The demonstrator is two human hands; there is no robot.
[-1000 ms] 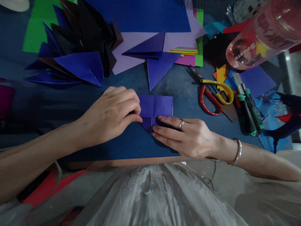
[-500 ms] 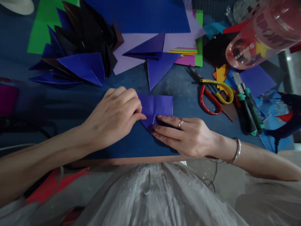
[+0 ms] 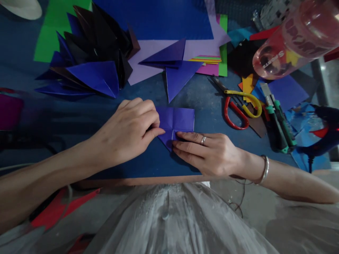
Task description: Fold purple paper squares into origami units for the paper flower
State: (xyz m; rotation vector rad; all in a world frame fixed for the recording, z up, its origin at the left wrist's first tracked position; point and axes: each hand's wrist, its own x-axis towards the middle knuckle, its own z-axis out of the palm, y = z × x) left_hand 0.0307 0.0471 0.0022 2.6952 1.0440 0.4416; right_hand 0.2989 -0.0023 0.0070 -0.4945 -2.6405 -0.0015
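A sheet of purple paper (image 3: 183, 119) lies on the blue table in front of me, creased down the middle and across. Its lower left corner is folded to a point toward me. My left hand (image 3: 139, 125) is closed on the paper's left side, thumb and bent fingers together at its edge, covering that part. Across the lower right part, my right hand (image 3: 209, 151) lies with its fingers stretched out and pressing down; a ring is on one finger. Beyond the sheet rest two folded purple paper pieces (image 3: 182, 77), one overlapping the other.
At the far left is a cluster of folded blue, black and brown paper (image 3: 95, 67). Scissors (image 3: 238, 106), box cutters (image 3: 278, 120), a glue gun (image 3: 324, 130) and a pink bottle (image 3: 293, 42) lie to the right. Lilac and blue sheets (image 3: 159, 21) are at the back.
The view has shifted very slightly. Both hands and the purple paper keep nearly the same positions.
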